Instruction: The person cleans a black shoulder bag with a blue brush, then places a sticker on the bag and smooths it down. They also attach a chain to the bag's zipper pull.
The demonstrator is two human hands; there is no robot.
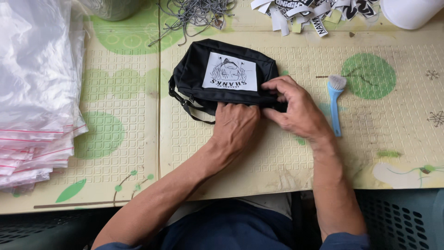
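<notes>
Work surface: cream foam play mats (129, 139), embossed grid texture, printed with green circles and leaf sprigs, joined at a seam left of centre; worn and soiled near the front edge. Left: stack of clear zip bags (34, 92) with red seal strips. Far edge: tangle of black-and-white cord (194, 14), heap of printed labels (314, 14), white container (409, 11). Right: light blue brush (335, 99), lying flat. Below: dark latticed crates (397, 217). Lighting even, soft.

Brush (335, 99) right; bags (32, 92) left.
</notes>
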